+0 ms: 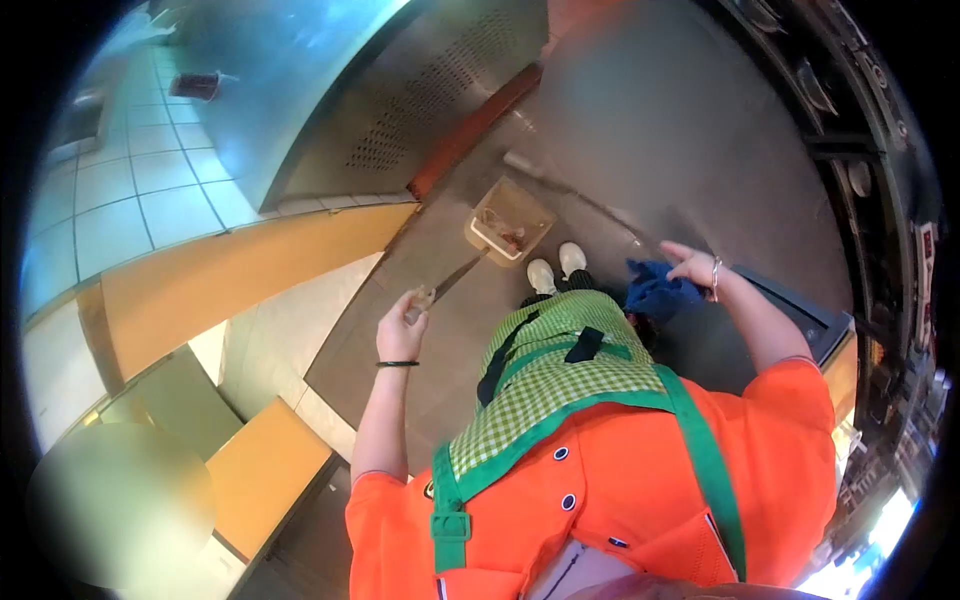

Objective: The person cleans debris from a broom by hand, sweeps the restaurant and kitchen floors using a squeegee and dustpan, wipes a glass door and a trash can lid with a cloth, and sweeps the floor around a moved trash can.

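Note:
My left hand [404, 316], a dark band on its wrist, is closed round the pale end of a narrow dark handle. This handle slants down to the white rim of a beige box-shaped dustpan [478, 236], which stands on the floor with bits of rubbish inside. On the other side, my right hand [692, 268] has a bunched blue cloth [661, 290] in its grasp, with the index finger stretched out. A broom-like tool [580, 198] with a long stick lies towards that fingertip; whether the hand also touches the stick, I cannot tell.
A metal cabinet with a perforated panel [432, 92] stands ahead, beside a white-tiled counter [160, 178] with a dark red cup [196, 86]. An orange-topped unit [268, 478] is at lower left. Dark shelving [850, 150] runs along the right, near a dark box-like unit [790, 308].

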`<state>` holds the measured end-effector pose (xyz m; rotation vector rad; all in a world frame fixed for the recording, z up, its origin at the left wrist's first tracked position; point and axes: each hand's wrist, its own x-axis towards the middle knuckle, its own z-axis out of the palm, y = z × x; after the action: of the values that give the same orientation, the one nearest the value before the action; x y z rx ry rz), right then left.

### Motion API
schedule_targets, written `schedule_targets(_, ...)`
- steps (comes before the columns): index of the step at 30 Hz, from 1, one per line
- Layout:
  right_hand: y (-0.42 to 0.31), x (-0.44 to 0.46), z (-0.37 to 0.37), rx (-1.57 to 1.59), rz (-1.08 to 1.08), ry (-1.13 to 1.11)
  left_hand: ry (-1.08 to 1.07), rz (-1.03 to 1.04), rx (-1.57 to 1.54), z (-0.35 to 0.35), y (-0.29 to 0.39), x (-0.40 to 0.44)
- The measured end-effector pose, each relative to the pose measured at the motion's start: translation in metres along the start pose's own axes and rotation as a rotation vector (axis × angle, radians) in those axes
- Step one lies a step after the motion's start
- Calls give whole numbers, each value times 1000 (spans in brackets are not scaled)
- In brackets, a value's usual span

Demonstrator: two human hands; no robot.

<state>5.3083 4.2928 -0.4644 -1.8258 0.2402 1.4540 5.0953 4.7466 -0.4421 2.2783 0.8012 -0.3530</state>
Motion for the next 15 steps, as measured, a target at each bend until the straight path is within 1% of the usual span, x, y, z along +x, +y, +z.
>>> schedule_targets(1,-3,17,-7,-23,-21,65,11,-10,9,-3,-7,-7)
schedule_targets(2,2,47,-13,-209,-176,192,62,1,-13,-3,-19,-14)
schedule_targets(4,-53,64,-2,-258,-11,327,156,54,-25,-4,-48,-28)
schedule_targets(5,-49,107,-9,-278,-9,380,161,56,-18,-8,-59,-36)
schedule_targets(6,-82,110,1,-379,100,384,154,-17,-96,-14,-70,-43)
schedule_targets(7,-74,164,-2,-297,101,425,148,-88,-173,-21,-81,-47)
schedule_targets(8,-61,212,1,-212,106,465,150,-82,-162,-28,-88,-53)
schedule_targets(9,-67,215,18,-197,104,463,151,-151,-209,-36,-94,-58)
schedule_targets(10,-73,221,44,-255,123,525,149,-217,-250,-47,-103,-62)
schedule_targets(11,-83,218,74,-314,146,587,143,-207,-233,-56,-113,-63)
schedule_targets(13,-87,185,151,-463,201,553,157,-275,-316,-70,-139,-61)
schedule_targets(15,-21,218,210,-495,215,411,142,-252,-275,-76,-181,-50)
